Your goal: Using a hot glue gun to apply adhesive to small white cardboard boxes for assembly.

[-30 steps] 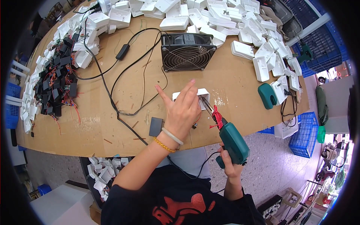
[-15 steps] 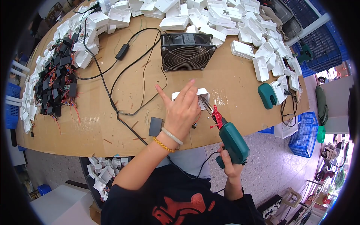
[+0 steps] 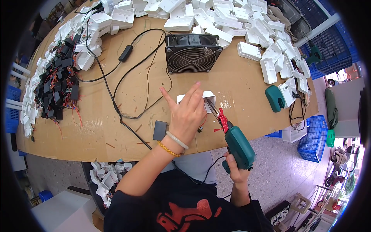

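My right hand (image 3: 237, 170) grips a green soldering gun (image 3: 240, 147) by its handle. Red material (image 3: 223, 120) is wrapped around its metal prongs, which reach into a white plastic case (image 3: 210, 95) on the table. Over the left part of that case lies my left hand (image 3: 187, 116), back up, little finger spread away and other fingers stretched forward. Its thumb side and fingertip contact are mostly hidden. A small component (image 3: 199, 130) with a red wire shows beside the left hand. Near the left wrist sits a dark grey block (image 3: 160, 130).
A black fan (image 3: 193, 54) stands beyond my hands. White cases (image 3: 249, 51) pile along the back and right. Black modules with red wires (image 3: 58, 83) heap at the left. A black cable (image 3: 116, 92) crosses the cardboard top. A green shell (image 3: 274, 98) lies at the right.
The soldering gun and my right hand have shifted very slightly left. My left hand and the white case stay in place.
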`<state>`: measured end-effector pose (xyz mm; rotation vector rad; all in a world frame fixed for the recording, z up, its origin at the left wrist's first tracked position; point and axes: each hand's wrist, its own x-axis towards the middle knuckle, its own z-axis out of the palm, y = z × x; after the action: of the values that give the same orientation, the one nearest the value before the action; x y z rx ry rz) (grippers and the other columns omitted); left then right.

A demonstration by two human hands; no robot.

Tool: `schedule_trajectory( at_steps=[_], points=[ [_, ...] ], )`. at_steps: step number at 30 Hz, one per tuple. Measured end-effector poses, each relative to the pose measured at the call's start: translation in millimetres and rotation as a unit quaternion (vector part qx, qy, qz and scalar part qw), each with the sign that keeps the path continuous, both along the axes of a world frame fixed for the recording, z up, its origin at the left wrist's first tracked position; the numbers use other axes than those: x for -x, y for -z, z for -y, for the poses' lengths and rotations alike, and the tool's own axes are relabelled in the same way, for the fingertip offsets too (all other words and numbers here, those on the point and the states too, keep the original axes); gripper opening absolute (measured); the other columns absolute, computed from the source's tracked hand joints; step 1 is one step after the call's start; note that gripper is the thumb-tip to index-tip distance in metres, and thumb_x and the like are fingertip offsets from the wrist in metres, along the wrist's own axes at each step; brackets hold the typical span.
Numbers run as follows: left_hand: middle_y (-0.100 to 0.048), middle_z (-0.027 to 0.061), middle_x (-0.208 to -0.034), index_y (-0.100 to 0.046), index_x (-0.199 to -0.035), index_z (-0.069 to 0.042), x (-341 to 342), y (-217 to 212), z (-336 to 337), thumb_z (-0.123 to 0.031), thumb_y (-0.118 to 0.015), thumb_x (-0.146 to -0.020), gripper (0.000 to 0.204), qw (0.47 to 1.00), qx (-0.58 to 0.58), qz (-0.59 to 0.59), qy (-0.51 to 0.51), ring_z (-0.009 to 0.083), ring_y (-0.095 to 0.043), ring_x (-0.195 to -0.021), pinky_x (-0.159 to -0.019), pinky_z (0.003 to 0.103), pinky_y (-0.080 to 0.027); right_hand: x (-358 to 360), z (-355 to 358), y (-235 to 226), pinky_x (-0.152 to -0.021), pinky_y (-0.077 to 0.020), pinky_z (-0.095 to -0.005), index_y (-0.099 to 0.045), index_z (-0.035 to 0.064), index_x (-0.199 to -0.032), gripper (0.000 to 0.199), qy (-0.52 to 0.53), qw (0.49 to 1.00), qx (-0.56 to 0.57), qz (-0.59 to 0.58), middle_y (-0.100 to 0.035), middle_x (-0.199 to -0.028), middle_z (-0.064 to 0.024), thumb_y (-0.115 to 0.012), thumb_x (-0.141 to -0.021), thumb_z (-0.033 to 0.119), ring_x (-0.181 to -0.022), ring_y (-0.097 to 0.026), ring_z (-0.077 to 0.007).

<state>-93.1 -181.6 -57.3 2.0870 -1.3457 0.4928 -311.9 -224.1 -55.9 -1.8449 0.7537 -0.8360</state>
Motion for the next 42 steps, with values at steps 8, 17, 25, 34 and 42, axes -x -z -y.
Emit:
schedule_trajectory(
  at_steps=[8,17,25,34,42],
  points=[
    [-0.055,0.002,-0.113,-0.063,-0.082,-0.005,0.2,-1.2,0.2,-0.007,-0.062,-0.078,0.005,1.0,-0.001,-0.002,0.003,0.0122,-0.05,-0.123,-0.101,0.081,-0.009,1.6,0.9,1.5,-0.048,-0.0411,-0.0317,-0.065,-0.0006,-0.08,0.013,-0.003,1.0,0.015,-0.007,-0.059,-0.061,-0.0107,-0.07,-0.077,0.011,-0.049,-0.057,-0.0235],
    [-0.055,0.0019,-0.113,-0.064,-0.083,-0.005,0.6,-0.1,0.3,-0.007,-0.062,-0.077,0.006,1.0,-0.002,0.0,0.002,0.0122,-0.05,-0.122,-0.101,0.081,-0.01,5.1,-3.3,-0.4,-0.049,-0.0438,-0.0311,-0.067,-0.0011,-0.081,0.013,0.009,0.999,-0.025,0.032,-0.063,-0.065,-0.0119,-0.07,-0.077,0.01,-0.052,-0.061,-0.0222],
    [-0.055,0.0016,-0.111,-0.063,-0.082,-0.006,0.7,-1.2,0.4,-0.007,-0.062,-0.078,0.004,1.0,-0.004,-0.004,0.002,0.012,-0.051,-0.122,-0.101,0.081,-0.01,2.8,-1.9,-2.0,-0.049,-0.0437,-0.0303,-0.068,-0.0013,-0.083,0.013,0.0,1.0,0.009,-0.016,-0.063,-0.064,-0.0104,-0.07,-0.077,0.01,-0.051,-0.061,-0.0209],
    [-0.055,0.0017,-0.112,-0.063,-0.082,-0.006,0.4,-1.1,0.3,-0.007,-0.062,-0.077,0.005,1.0,-0.003,-0.006,0.001,0.0124,-0.051,-0.122,-0.101,0.081,-0.011,2.8,-1.0,-2.3,-0.049,-0.0439,-0.0306,-0.068,-0.0012,-0.083,0.013,-0.011,1.0,0.012,-0.018,-0.063,-0.064,-0.0103,-0.07,-0.077,0.01,-0.051,-0.06,-0.0221],
    [-0.054,0.0025,-0.113,-0.063,-0.083,-0.005,0.4,-0.8,0.0,-0.007,-0.063,-0.076,0.007,1.0,-0.002,-0.007,0.005,0.013,-0.05,-0.122,-0.101,0.081,-0.011,0.1,-4.0,-4.1,-0.049,-0.0438,-0.0306,-0.068,-0.001,-0.082,0.012,0.009,1.0,-0.017,0.013,-0.063,-0.064,-0.0101,-0.069,-0.077,0.01,-0.05,-0.06,-0.022]
  ],
)
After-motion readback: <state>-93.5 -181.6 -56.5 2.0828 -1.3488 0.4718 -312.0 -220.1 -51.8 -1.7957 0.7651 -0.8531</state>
